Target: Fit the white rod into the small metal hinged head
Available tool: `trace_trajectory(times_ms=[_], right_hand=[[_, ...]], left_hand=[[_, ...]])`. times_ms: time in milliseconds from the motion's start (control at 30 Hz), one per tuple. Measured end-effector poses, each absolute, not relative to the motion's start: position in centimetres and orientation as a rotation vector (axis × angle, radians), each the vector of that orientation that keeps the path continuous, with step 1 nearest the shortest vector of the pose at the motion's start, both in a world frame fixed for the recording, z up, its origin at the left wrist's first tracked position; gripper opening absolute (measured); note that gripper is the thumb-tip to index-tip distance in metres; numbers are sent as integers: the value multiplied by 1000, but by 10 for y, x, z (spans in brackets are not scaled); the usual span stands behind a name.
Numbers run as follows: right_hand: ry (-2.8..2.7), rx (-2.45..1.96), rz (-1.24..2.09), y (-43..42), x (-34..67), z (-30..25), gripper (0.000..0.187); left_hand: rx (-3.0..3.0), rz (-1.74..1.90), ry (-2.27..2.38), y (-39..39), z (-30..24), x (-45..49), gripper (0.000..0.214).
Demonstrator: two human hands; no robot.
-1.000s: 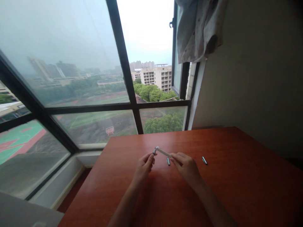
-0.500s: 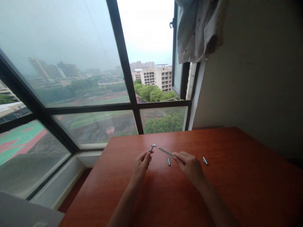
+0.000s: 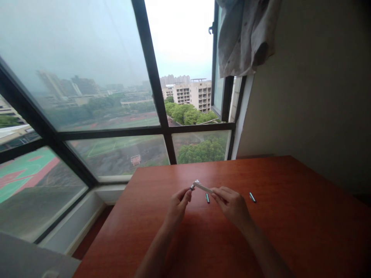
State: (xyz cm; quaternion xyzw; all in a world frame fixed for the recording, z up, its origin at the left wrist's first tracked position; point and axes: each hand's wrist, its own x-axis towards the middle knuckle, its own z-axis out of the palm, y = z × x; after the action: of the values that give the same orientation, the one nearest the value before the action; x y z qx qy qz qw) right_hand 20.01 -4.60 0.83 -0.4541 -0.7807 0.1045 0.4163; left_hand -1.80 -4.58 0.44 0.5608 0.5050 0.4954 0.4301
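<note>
Above the red-brown wooden table (image 3: 290, 216), my left hand (image 3: 178, 206) pinches a small metal end piece (image 3: 193, 185) between thumb and fingers. My right hand (image 3: 232, 204) pinches a thin pale stick-like body (image 3: 203, 188) that slants up and to the left. The metal piece meets the far tip of the pale body. Just below them a short dark cylinder (image 3: 207, 197) lies on the table between my hands. A second short cylinder (image 3: 252, 197) lies to the right of my right hand.
A large window with dark frames (image 3: 162, 116) rises behind the table's far edge. A pale cloth (image 3: 246, 34) hangs at the top right beside a plain wall (image 3: 313, 96). The table's left edge drops to the floor by the window sill (image 3: 110, 193).
Half a second ago the metal piece was held apart, left of the pale body's tip. My left hand has brought it back right, against that tip, as it was one second ago.
</note>
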Motion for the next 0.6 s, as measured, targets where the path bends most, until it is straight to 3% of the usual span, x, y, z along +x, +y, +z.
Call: trace_trajectory(times_ms=[600], right_hand=[[-1974,-1211,149,-45,202,6,25]], left_hand=[[1506,1375,1399,-48,8,-19,44]])
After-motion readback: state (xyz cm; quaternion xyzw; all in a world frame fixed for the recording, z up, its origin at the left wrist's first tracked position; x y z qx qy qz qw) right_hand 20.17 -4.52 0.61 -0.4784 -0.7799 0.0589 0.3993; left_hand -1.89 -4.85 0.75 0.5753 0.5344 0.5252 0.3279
